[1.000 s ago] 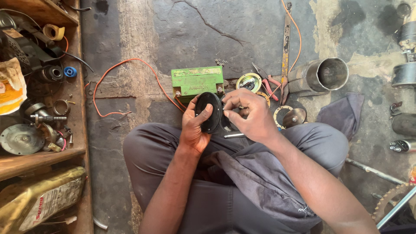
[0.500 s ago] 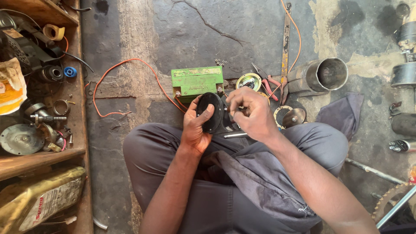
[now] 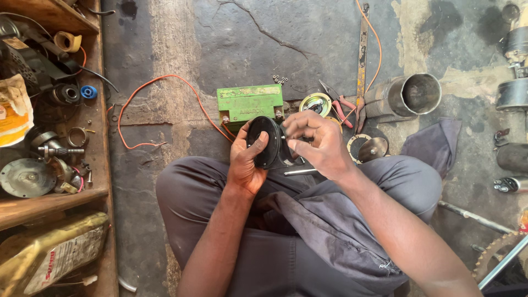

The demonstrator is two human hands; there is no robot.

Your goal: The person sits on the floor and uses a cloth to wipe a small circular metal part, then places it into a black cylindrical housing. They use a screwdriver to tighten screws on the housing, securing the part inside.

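We hold a round black part [image 3: 265,142] over our lap, just this side of the green battery [image 3: 250,103] that sits on the concrete floor [image 3: 247,44]. Our left hand [image 3: 246,159] is wrapped around the disc's near edge, thumb on its face and fingers behind it, gripping it firmly. Our right hand [image 3: 318,142] is curled narrow against the disc's right side, its fingertips [image 3: 290,144] pinched together at the back of the part; we cannot tell what, if anything, they pinch there. A thin metal rod [image 3: 300,172] lies across our grey trousers just below that hand.

An orange wire [image 3: 159,99] loops across the floor to the left of the battery and runs up to it. Just right of the battery lies a small round dial with a pale face [image 3: 315,103], and beside that a pair of red-handled pliers [image 3: 342,104]. A few small nuts [image 3: 279,80] are scattered just beyond the battery. Farther right of the battery a metal cylinder [image 3: 412,96] lies on its side with its open mouth towards us, and a dark cloth [image 3: 432,144] is spread near it. Well to the left of the battery stands a wooden shelf [image 3: 52,198] crowded with metal parts, among them a blue spool [image 3: 88,92].
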